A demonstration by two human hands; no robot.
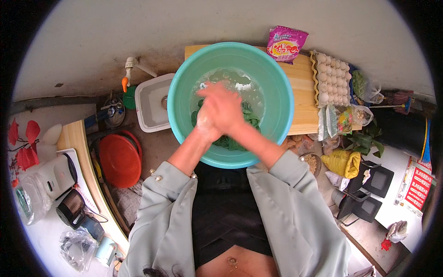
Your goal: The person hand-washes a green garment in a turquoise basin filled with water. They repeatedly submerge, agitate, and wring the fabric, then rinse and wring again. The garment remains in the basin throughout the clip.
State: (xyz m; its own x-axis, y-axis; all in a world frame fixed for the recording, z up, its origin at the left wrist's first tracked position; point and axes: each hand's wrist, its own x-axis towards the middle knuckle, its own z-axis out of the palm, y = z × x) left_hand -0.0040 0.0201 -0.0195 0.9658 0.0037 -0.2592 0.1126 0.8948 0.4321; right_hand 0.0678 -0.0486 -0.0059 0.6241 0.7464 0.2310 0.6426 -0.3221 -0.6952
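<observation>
A large turquoise plastic basin [277,138] stands on a light wooden tabletop [304,104]. Inside are soapy water [254,93] and wet green cloth [230,142]. My left hand [207,121] and my right hand [225,104] press together above the cloth, crossed over each other and blurred by motion. Which hand lies on top is hard to tell. White suds sit near one wrist. Whether anything is between the palms is hidden. Behind the basin, to the right, a purple packet [286,45] bearing writing leans by the wall.
Right of the basin are a tray of eggs [332,79] and plastic bags [341,119]. At left, a white sink [152,119] lies below a tap [128,74] with an orange handle. Red basins [119,161] sit lower left, beside a side table with appliances [57,176].
</observation>
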